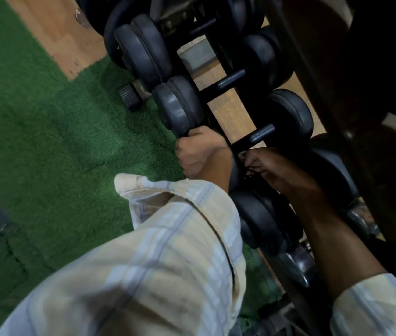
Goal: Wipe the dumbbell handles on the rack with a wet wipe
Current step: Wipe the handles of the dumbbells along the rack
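Head view: both hands are at the lower tier of the dumbbell rack [296, 57]. The left hand [198, 151] is clenched in a fist just below the near head of a black dumbbell [180, 105], gripping something dark by that head; what exactly it holds is hidden. The right hand [272, 166] is curled around the handle of the next dumbbell down the row, and a sliver of pale material, likely the wet wipe [241, 156], shows at its fingertips. Both forearms wear a pale checked shirt sleeve [180, 238]. More black dumbbells lie in a diagonal row on the rack, handles [262, 135] spanning the rails. Green turf flooring [46, 141] lies to the left, with a wooden floor patch [56, 32] beyond.
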`<act>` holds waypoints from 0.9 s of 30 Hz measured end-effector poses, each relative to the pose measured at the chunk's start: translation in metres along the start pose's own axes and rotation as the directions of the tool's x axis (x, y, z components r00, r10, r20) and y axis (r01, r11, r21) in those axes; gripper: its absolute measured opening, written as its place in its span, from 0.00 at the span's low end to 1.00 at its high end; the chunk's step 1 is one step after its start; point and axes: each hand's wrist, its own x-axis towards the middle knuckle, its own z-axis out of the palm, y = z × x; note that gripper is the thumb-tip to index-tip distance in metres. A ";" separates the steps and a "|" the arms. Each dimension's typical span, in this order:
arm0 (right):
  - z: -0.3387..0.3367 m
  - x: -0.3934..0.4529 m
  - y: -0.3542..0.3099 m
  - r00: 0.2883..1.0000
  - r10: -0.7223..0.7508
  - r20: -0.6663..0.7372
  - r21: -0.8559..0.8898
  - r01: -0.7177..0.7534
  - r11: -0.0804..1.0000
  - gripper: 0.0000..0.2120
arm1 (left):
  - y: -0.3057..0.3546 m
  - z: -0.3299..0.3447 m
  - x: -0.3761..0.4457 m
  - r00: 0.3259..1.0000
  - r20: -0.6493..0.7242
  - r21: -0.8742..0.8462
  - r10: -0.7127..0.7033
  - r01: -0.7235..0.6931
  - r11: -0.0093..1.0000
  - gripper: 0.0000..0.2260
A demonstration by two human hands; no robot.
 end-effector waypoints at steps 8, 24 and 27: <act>-0.012 -0.004 -0.015 0.971 0.065 0.232 0.347 -0.145 0.927 0.11 | 0.001 0.001 0.000 1.000 -0.004 0.014 -0.003 0.003 1.000 0.16; -0.003 0.000 -0.019 0.998 0.062 -0.008 0.875 -0.023 0.484 0.23 | 0.001 0.002 0.000 1.000 -0.004 0.014 0.002 -0.001 1.000 0.16; -0.004 0.000 -0.025 0.998 0.033 -0.056 0.886 0.035 0.462 0.16 | 0.001 0.001 0.000 1.000 0.008 0.018 0.000 0.000 1.000 0.17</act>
